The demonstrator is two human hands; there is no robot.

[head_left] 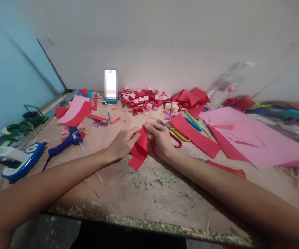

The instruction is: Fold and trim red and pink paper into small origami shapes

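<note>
Pinching closes both hands on one piece of red paper (141, 145), held just above the table (144, 204) at the middle of the view. The left hand (120, 145) grips its left side from 9 o'clock, thumb on top; the right hand (162, 140) comes from 3 o'clock, its thumb and fingers pressed together at the paper's far tip. Both hands touch the paper, so neither is nearer; the right simply has the farther point. The paper is curled, its long axis running roughly from 1 o'clock at that tip to 7 o'clock, where a loose flap angles toward the person. Farther out, at 12 o'clock, lies a heap of small red and pink paper cubes (146, 99), with a bright, blurred-out screen (110, 84) standing at 11 o'clock. Just beyond the right hand, toward 2 o'clock, are yellow and red scissor handles (175, 131), then a flat red strip (196, 136). Large pink sheets (258, 138) spread at 3 o'clock. Well apart, at 9 o'clock, rests a blue glue gun (66, 142).
</note>
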